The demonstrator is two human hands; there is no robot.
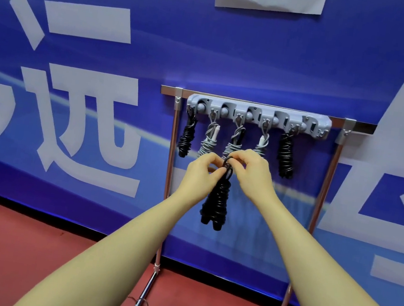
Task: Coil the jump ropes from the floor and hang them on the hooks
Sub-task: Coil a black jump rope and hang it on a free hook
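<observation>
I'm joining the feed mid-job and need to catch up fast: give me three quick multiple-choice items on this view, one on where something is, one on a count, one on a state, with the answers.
1. Where is the black coiled jump rope being worked on?
A. lying on the red floor
B. held in both hands in front of the rack
C. hung on the rightmost hook

2. How many rope bundles hang from the grey plastic hook rail?
A. three
B. five
C. seven

3. What are the hands doing?
A. both pinching the rope's top loop
B. both open and idle
C. one gripping the chrome rack leg

Answers:
1 B: the black coiled jump rope hangs between the left hand and right hand, below the rail.
2 B: two black and three grey bundles hang from the grey plastic hook rail.
3 A: fingers of both hands curl round the loop at the bundle's top.
</observation>
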